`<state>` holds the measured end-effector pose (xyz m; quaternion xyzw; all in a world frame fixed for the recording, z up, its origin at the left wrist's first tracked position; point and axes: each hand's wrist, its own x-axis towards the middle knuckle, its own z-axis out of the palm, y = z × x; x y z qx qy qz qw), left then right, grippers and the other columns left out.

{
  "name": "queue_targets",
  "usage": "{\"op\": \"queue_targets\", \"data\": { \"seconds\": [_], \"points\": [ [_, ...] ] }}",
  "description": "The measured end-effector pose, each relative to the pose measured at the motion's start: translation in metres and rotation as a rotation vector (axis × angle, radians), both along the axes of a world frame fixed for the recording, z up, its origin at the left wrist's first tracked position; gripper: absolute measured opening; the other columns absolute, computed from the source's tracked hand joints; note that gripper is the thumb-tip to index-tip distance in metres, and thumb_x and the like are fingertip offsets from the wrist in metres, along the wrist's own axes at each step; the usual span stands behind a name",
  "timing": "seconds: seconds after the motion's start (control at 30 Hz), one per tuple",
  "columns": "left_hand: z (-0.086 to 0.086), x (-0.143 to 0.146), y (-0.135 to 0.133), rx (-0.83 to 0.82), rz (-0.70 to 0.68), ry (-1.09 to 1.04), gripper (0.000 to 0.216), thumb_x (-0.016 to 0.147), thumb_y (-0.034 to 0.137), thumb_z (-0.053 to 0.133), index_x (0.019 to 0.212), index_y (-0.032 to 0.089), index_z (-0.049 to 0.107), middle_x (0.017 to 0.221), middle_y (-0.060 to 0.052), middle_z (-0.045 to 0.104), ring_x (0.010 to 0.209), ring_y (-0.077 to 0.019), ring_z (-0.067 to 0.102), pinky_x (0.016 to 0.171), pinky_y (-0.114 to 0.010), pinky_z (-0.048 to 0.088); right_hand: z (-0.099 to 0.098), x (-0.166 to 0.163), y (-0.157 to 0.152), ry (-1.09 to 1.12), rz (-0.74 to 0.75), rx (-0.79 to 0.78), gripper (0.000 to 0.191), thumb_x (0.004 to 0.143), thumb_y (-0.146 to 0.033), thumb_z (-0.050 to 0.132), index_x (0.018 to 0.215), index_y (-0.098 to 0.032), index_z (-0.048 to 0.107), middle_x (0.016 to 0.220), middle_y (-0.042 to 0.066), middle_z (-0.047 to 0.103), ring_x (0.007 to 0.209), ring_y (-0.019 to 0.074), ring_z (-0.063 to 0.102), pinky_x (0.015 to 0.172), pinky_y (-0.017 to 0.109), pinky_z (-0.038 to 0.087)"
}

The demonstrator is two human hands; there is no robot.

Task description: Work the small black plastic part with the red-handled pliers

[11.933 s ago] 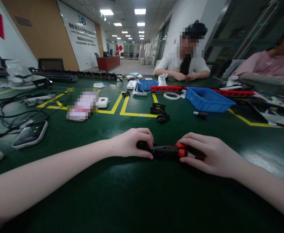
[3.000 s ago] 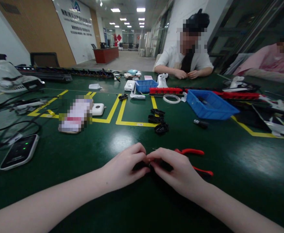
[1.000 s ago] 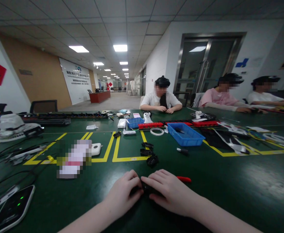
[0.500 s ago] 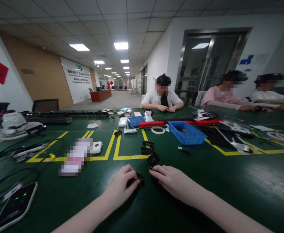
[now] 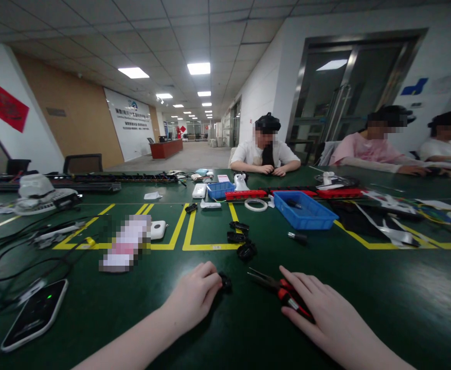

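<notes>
My left hand (image 5: 201, 288) is closed with its fingertips on a small black part (image 5: 225, 282), whose near side the fingers hide. The long-nose pliers (image 5: 281, 294), with red and black handles, point toward that part, apart from it. My right hand (image 5: 318, 308) has its thumb and fingers on either side of the handles, the fingers fairly straight; the handle ends are hidden beneath the palm. The plier jaws are slightly parted with nothing between them. Just beyond, several black plastic parts (image 5: 246, 251) lie in a row on the green table.
A blue bin (image 5: 306, 218) stands ahead to the right, with a small black cylinder (image 5: 297, 237) before it. Leftward lie a phone-like device (image 5: 36, 314), a white square gadget (image 5: 158, 229) and dark cables (image 5: 1, 257). A person (image 5: 266, 149) sits opposite, others at the right.
My right hand has drawn back to the right, uncovering the pliers that it mostly hid before. My left hand stays at the small black part. The view has shifted slightly.
</notes>
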<state>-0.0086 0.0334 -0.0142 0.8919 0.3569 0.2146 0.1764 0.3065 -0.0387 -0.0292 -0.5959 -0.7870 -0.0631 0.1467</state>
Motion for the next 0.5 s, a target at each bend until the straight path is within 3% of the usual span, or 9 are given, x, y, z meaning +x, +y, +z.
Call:
{"op": "queue_targets", "data": {
  "seconds": [0.13, 0.33, 0.5],
  "points": [
    [-0.002, 0.003, -0.003, 0.020, 0.022, -0.019, 0.026, 0.102, 0.018, 0.039, 0.100, 0.020, 0.065, 0.107, -0.006, 0.062, 0.097, -0.0210, 0.058, 0.086, -0.034, 0.052, 0.007, -0.008, 0.004, -0.019, 0.048, -0.019, 0.055, 0.095, -0.052, 0.048, 0.140, -0.021, 0.056, 0.124, 0.014, 0.068, 0.106, 0.0309, 0.066, 0.083, 0.047, 0.059],
    [-0.007, 0.001, 0.004, -0.079, -0.034, -0.105, 0.024, 0.102, 0.022, 0.043, 0.100, 0.020, 0.066, 0.106, -0.006, 0.062, 0.097, -0.0199, 0.060, 0.086, -0.033, 0.051, 0.018, 0.000, 0.000, -0.033, -0.098, -0.065, 0.075, 0.084, -0.069, 0.054, 0.136, -0.016, 0.058, 0.126, 0.019, 0.065, 0.107, 0.0360, 0.065, 0.082, 0.051, 0.058],
    [-0.008, 0.000, 0.006, -0.089, -0.061, -0.135, 0.021, 0.101, 0.025, 0.047, 0.095, 0.020, 0.066, 0.102, -0.006, 0.064, 0.095, -0.0201, 0.061, 0.086, -0.033, 0.051, 0.015, -0.003, -0.003, 0.037, -0.009, -0.032, 0.051, 0.093, -0.052, 0.051, 0.128, -0.018, 0.063, 0.121, 0.015, 0.067, 0.104, 0.0302, 0.066, 0.086, 0.046, 0.057]
  ]
}}
